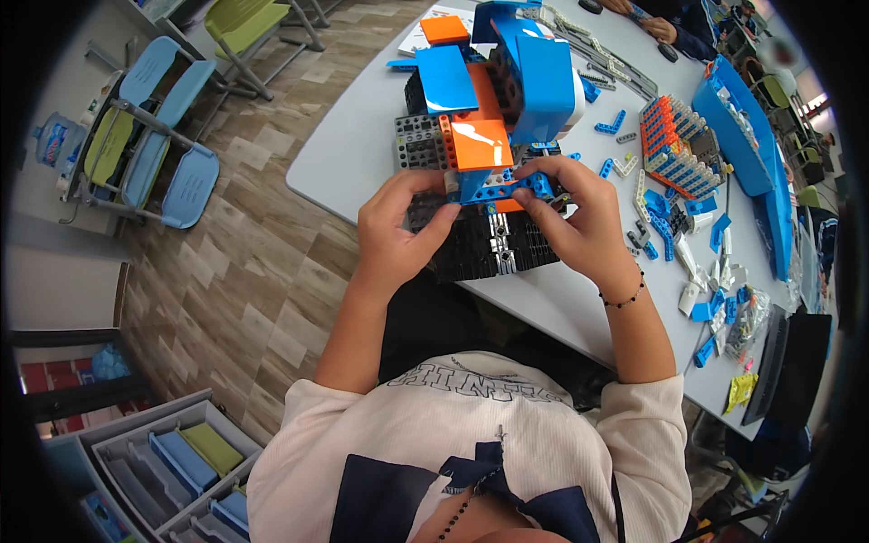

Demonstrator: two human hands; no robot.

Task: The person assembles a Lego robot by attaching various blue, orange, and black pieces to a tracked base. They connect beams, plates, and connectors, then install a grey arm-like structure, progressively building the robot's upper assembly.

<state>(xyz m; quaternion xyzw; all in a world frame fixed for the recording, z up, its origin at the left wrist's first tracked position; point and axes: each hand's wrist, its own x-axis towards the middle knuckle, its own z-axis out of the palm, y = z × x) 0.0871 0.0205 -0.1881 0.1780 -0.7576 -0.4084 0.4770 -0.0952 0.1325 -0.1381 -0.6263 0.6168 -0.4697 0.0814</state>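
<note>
A large building-brick model (484,145) in blue, orange, grey and black stands at the near edge of the table. Black tracks (471,253) run along its near side. My left hand (398,226) has its thumb and forefinger closed on the left end of the model's near side, around a small light piece. My right hand (579,217) pinches the right end of a blue perforated beam (496,192), which lies across the model below an orange panel (482,145). The fingertips hide part of the beam, so I cannot tell how firmly it is attached.
Loose blue, white and grey beams (665,231) are scattered right of the model. Beyond them stand an orange-and-grey lattice block (674,145) and a long blue tray (742,127). Another person's hands (661,29) are at the far side. Folding chairs (167,136) stand left.
</note>
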